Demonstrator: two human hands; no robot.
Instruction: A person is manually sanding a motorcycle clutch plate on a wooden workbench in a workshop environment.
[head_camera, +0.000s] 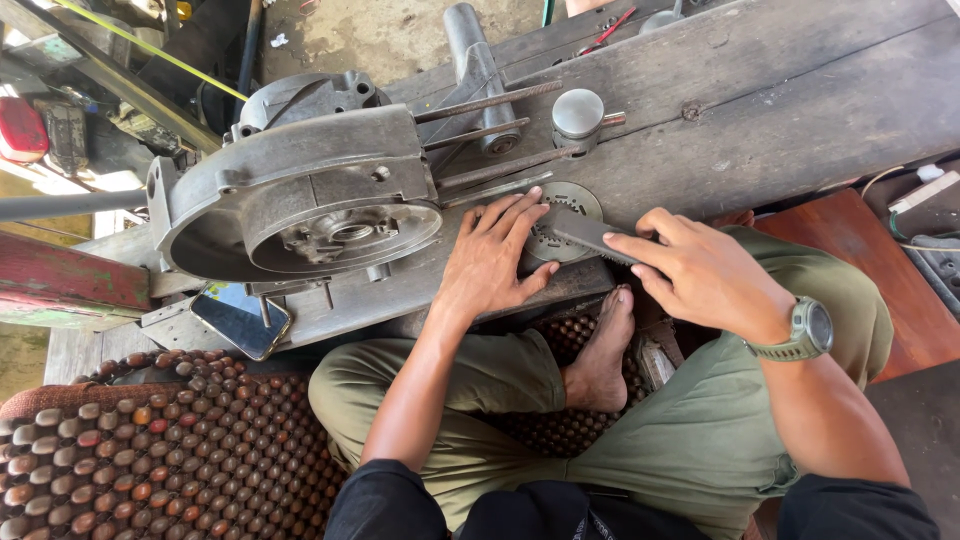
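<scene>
Now round metal plate (563, 222) under left hand (493, 262), flat file (590, 237) in right hand (700, 275).

Bright daylight fills the scene, strongest at the upper left, where the ground beside a red lamp (20, 130) is washed out to near white. The grey engine case (300, 190) shows soft highlights on its curved rim and a dark shadow inside its hollow. The wooden counter (800, 90) is evenly lit, with short, soft shadows under the metal rods (490, 102). A phone (240, 318) screen reflects pale sky. Focus is sharp throughout; straight edges bow slightly toward the frame's borders.
</scene>
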